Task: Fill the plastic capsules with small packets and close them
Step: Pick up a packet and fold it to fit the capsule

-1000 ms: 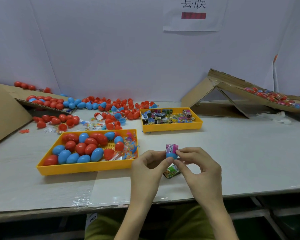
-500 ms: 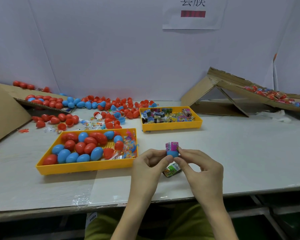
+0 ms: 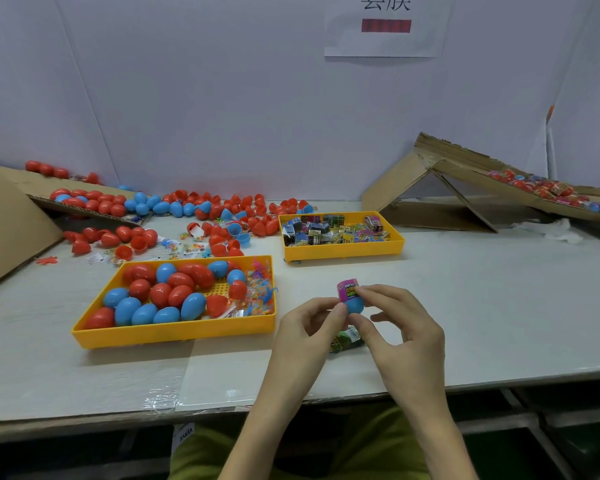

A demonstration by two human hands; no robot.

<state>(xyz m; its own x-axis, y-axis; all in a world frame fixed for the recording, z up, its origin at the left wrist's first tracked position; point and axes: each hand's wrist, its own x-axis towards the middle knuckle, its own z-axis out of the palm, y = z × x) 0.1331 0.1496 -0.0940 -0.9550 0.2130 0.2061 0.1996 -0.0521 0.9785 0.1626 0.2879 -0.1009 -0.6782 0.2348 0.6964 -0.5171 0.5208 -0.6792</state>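
Just to the right of the big yellow tray (image 3: pixel 174 332), both hands are up over the table (image 3: pixel 482 306). The left hand (image 3: pixel 312 327) pinches a blue half (image 3: pixel 355 305) of an egg between thumb and fingers. The right hand (image 3: pixel 402 327) pinches the top of a pink packet (image 3: pixel 347 291) with thumb and first finger. The bottom of the packet sits in the blue half, but most of it sticks up out of the top. So this egg is only part filled, I think. The packet has to go all the way down, and then the other half must snap on. I cannot see that other half anywhere in the hands.

A green packet (image 3: pixel 343 341) lies on the table to the right of the big yellow tray, partly under the hands. It looks ready for the next egg.

Inside the big yellow tray lie many shut eggs (image 3: pixel 160 299), red and blue. I cannot tell if they have packets in them. Behind the tray are lots of open halves (image 3: pixel 234 229) and more eggs. Behind it and to the right is a small yellow tray (image 3: pixel 343 252) full of packets. So there looks to be a lot of filling and closing left to do.
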